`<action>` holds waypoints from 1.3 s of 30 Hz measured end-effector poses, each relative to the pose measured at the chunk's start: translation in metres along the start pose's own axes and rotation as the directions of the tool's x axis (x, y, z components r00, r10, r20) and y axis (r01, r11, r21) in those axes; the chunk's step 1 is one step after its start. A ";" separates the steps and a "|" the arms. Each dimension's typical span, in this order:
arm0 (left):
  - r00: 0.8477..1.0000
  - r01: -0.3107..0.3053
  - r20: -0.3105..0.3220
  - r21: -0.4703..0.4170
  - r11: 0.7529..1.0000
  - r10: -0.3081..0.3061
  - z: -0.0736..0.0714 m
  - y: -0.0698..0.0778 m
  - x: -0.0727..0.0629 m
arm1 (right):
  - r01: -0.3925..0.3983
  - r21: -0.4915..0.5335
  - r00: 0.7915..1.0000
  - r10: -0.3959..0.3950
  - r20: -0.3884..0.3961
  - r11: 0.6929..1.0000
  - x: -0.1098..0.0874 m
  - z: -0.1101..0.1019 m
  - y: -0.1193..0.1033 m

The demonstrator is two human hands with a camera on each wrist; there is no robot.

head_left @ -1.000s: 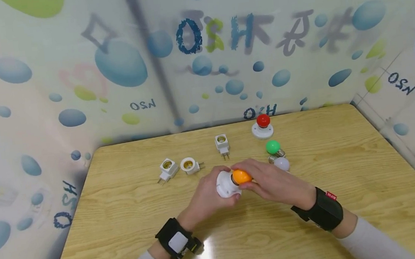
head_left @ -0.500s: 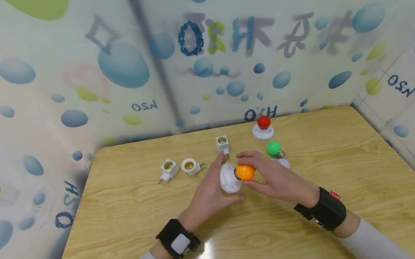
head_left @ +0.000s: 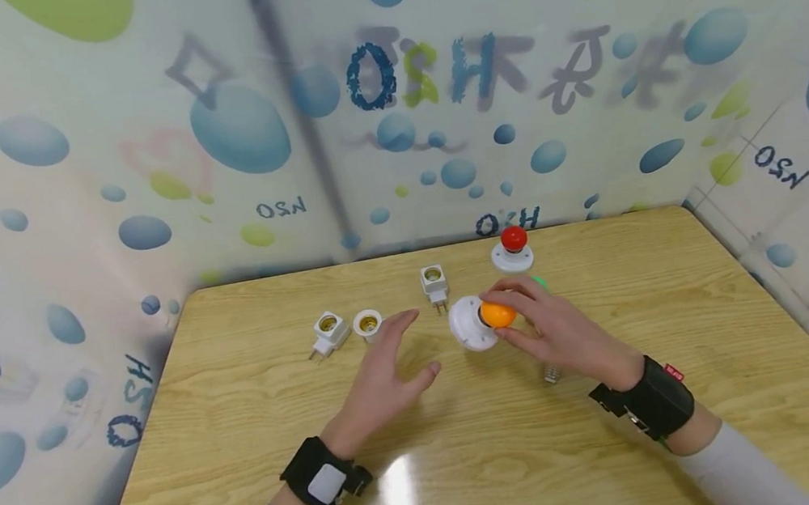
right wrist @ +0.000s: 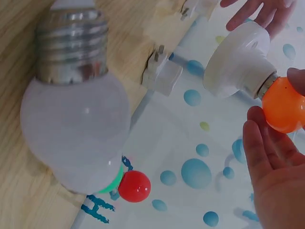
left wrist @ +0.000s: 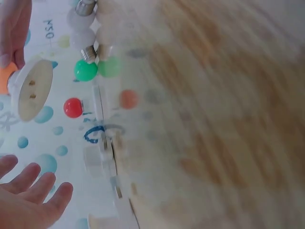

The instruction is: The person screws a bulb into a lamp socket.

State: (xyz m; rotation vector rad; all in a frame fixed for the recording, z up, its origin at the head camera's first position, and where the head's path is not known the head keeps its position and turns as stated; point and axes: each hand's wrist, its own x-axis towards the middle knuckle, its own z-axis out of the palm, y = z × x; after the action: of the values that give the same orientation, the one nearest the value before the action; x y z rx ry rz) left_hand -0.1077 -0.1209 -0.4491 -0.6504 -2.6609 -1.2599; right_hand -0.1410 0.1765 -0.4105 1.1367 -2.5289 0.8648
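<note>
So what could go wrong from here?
The base hangs in the air on the orange bulb, and some metal cap shows, so it might drop if loose. Only the right hand holds the bulb; the left hand is apart, so a slip might go uncaught. The right hand could also bump the nearby white bulb.

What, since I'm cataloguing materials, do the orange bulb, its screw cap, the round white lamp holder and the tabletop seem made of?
Orange bulb: glossy plastic or coated glass; its smooth sheen fits either.
Screw cap: likely metal, silvery, shiny, ridged.
Round white lamp holder: probably plastic, smooth with soft gloss; possibly ceramic.
Tabletop: glossy wood or wood-look laminate; grain and a reflection show.
</note>
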 end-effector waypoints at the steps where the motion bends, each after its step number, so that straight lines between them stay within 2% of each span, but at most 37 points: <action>1: 1.000 -0.008 -0.010 0.002 1.000 0.008 -0.002 -0.001 0.000 | 0.002 -0.012 1.000 -0.002 -0.009 1.000 0.000 -0.002 0.002; 9: 0.992 -0.068 -0.107 0.001 0.998 0.068 -0.010 -0.005 -0.004 | -0.081 -0.048 0.996 0.079 -0.045 0.996 0.000 -0.021 0.021; 16: 0.981 -0.096 -0.170 0.009 0.995 0.096 -0.016 -0.009 -0.008 | -0.189 -0.043 0.980 0.186 -0.065 0.981 0.001 -0.038 0.043; 26: 0.986 -0.071 -0.150 0.014 0.997 0.072 -0.019 -0.015 -0.012 | -0.298 -0.061 0.953 0.294 -0.068 0.953 0.004 -0.057 0.079; 32: 0.986 -0.071 -0.147 0.015 0.997 0.072 -0.019 -0.017 -0.013 | -0.351 -0.077 0.936 0.348 -0.053 0.933 0.003 -0.059 0.099; 39: 0.991 -0.045 -0.128 0.009 0.999 0.045 -0.020 -0.018 -0.014 | -0.407 -0.094 0.913 0.405 -0.036 0.909 0.002 -0.057 0.120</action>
State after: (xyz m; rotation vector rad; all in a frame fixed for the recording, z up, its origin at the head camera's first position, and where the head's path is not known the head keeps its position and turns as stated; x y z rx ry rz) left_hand -0.1039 -0.1509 -0.4533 -0.6033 -2.5309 -1.2378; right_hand -0.2331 0.2729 -0.4148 0.5735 -2.8085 0.8184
